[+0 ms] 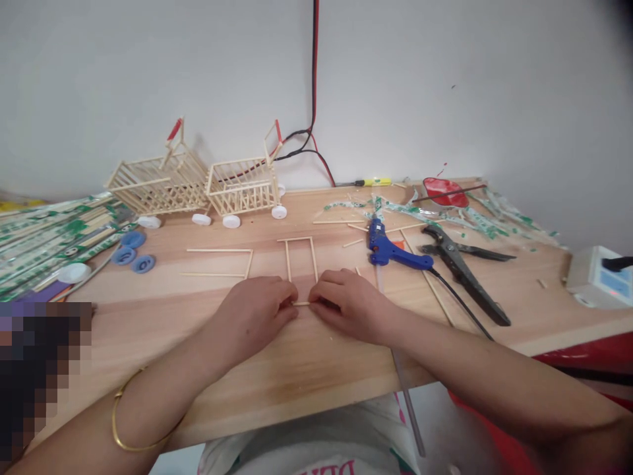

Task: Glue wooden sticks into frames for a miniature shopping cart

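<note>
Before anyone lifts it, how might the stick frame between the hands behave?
The stick frame probably feels light, being just a few thin sticks. Its corners may twist or snap apart, since the sticks meet only near their ends. Appearing flat on the table, it should slide rather than roll.

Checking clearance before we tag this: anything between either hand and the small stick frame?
Nothing visible. The left hand and right hand are on the near stick of the stick frame. The three-sided stick piece lies left of it, the blue glue gun right, neither in the way.
</note>
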Motion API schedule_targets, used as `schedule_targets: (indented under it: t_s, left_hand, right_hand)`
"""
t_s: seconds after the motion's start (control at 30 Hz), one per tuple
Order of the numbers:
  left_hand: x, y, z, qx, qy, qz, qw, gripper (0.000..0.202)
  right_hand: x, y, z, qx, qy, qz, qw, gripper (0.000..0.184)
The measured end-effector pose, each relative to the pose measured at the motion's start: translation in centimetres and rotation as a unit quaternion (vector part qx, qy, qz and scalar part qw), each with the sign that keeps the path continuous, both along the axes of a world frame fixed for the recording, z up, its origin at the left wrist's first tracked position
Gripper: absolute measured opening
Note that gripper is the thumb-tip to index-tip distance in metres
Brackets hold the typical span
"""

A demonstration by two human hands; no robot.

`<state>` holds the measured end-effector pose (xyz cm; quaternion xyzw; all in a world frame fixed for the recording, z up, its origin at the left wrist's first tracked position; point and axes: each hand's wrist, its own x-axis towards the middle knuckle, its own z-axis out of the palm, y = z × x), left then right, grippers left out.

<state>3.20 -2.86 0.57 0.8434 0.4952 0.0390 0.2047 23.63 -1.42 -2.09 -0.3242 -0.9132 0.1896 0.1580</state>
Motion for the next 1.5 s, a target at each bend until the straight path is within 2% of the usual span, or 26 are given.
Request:
schedule_targets:
  t_s: [0.17, 0.33, 0.47, 0.57, 0.8, 0.9, 1.03, 1.3, 1.43, 1.5]
  left_hand:
    - [0.1, 0.0, -0.2, 0.002, 0.006, -0.014, 1.0, 0.015]
    - [0.3, 0.1, 0.2, -0.007, 0.02, -0.005, 1.0, 0.014]
    - [0.4, 0.0, 0.2, -0.004, 0.023, -0.003, 1.0, 0.015]
    - [0.4, 0.0, 0.1, 0.002, 0.025, -0.01, 1.0, 0.017]
    - [0.4, 0.0, 0.1, 0.005, 0.02, -0.009, 1.0, 0.016]
    - [0.3, 0.0, 0.2, -0.003, 0.007, 0.009, 1.0, 0.011]
    - [0.1, 0.0, 0.2, -0.018, -0.01, 0.025, 0.999, 0.014]
    - [0.3, 0.0, 0.3, -0.014, 0.012, 0.013, 1.0, 0.005]
    - [0.3, 0.1, 0.4, -0.015, 0.012, 0.008, 1.0, 0.006]
    - [0.2, 0.1, 0.3, -0.011, 0.009, 0.008, 1.0, 0.006]
  right_hand:
    - [0.5, 0.1, 0.6, -0.027, 0.028, -0.004, 0.999, 0.011]
    - [1.4, 0.4, 1.3, -0.046, 0.041, -0.011, 0.998, 0.022]
    - [1.5, 0.6, 1.1, -0.043, 0.023, 0.011, 0.999, 0.026]
    - [1.3, 0.7, 0.8, -0.039, 0.017, 0.016, 0.999, 0.021]
    - [1.2, 0.7, 0.9, -0.035, 0.013, 0.01, 0.999, 0.016]
    - [1.2, 0.7, 0.8, -0.03, 0.015, 0.004, 0.999, 0.016]
    - [1.2, 0.7, 0.7, -0.031, 0.015, 0.002, 0.999, 0.017]
    - [1.0, 0.6, 0.6, -0.03, 0.001, -0.004, 1.0, 0.016]
    - [1.4, 0.8, 1.2, -0.055, 0.047, 0.008, 0.997, 0.02]
    - [2.0, 1.0, 2.1, -0.054, 0.089, -0.02, 0.994, 0.022]
